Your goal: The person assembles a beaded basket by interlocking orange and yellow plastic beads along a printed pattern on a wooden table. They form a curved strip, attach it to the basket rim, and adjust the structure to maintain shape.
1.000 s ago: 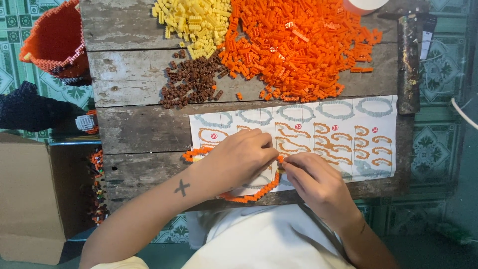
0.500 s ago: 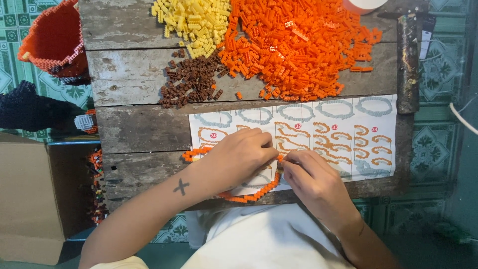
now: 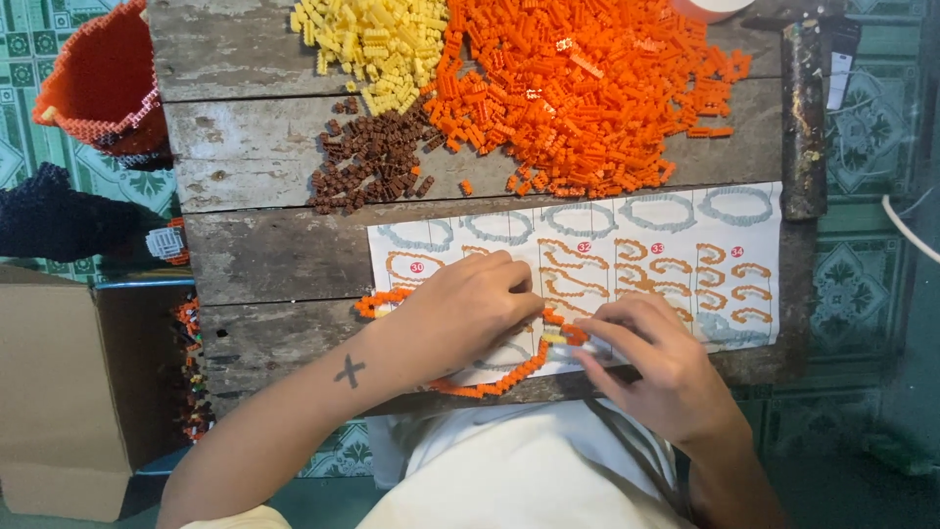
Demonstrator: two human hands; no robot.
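Your left hand (image 3: 470, 312) lies palm-down on the curved orange ring of small plastic bricks (image 3: 490, 377), fingers pressing it flat against the white paper instruction sheet (image 3: 676, 255); your right hand (image 3: 654, 364) pinches the ring's end just beside your left fingertips, where a pale yellow brick (image 3: 554, 336) sits between them. Under both hands runs the weathered grey plank table (image 3: 264, 255). Beyond your knuckles spreads the big heap of loose orange bricks (image 3: 578, 98), with a smaller yellow pile (image 3: 367, 39) to its left and a little brown pile (image 3: 377, 162) nearer your left wrist. Far off your left forearm stand an orange brick-built bowl (image 3: 93, 83) and a brown cardboard box (image 3: 73, 382). To seat the piece well, I'd say keep the left palm steady so the ring cannot flex, and press straight down with the right fingertips.
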